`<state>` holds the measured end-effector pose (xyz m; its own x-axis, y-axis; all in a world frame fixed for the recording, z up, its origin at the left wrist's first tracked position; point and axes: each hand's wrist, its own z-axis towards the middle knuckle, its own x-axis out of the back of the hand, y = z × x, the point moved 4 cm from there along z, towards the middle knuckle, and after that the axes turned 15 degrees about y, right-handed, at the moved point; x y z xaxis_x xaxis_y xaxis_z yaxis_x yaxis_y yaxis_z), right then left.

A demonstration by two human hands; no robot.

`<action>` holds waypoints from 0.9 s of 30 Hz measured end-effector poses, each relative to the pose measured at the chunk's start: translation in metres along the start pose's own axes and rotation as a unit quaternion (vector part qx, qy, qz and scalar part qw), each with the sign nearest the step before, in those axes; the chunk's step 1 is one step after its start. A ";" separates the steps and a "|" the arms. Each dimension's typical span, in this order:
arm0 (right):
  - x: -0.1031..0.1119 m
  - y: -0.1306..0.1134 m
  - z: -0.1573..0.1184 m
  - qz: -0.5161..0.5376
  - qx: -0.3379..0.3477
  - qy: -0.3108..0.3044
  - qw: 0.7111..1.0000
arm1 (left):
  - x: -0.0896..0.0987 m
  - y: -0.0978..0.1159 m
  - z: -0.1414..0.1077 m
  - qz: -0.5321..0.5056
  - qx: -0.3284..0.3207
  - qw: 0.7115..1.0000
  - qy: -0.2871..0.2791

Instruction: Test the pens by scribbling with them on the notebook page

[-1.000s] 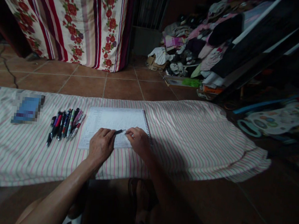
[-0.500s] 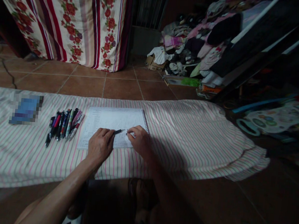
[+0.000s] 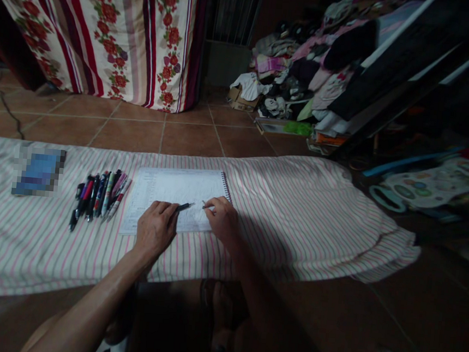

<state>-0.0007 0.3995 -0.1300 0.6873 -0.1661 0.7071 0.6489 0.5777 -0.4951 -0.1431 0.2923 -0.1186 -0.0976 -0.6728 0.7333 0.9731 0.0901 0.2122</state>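
An open spiral notebook (image 3: 184, 185) with writing on its page lies on the striped cloth. My left hand (image 3: 157, 225) rests on its lower left part, fingers closed on a dark pen (image 3: 184, 207) whose thin tip points right. Over the right part of the page, my right hand (image 3: 221, 216) pinches a small thin piece (image 3: 207, 205), too small to identify. A short gap separates the pen tip from this piece. Left of the notebook, several pens (image 3: 102, 194) lie side by side on the cloth.
The striped cloth (image 3: 297, 214) covers a long, low surface. A blurred blue object (image 3: 40, 172) lies at its left. Beyond are a tiled floor (image 3: 140, 129), a floral curtain (image 3: 135, 36) and a heap of clothes (image 3: 309, 67). A colourful plastic item (image 3: 431, 185) stands at the right.
My right hand has shifted slightly right, away from the pen tip, and the thin piece in its fingers now shows more clearly. My left hand has barely moved.
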 end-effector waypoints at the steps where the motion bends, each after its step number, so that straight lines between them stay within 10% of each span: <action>1: 0.000 0.001 0.000 -0.002 -0.001 -0.001 1.000 | 0.000 0.000 0.000 0.001 0.001 1.000 0.000; 27: 0.010 -0.001 0.009 0.085 -0.034 0.058 0.994 | 0.004 0.005 0.001 -0.002 0.003 1.000 0.000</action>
<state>0.0021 0.4048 -0.1180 0.8190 -0.1649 0.5496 0.5386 0.5511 -0.6373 -0.1387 0.2908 -0.1133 -0.1007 -0.6730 0.7327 0.9717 0.0917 0.2177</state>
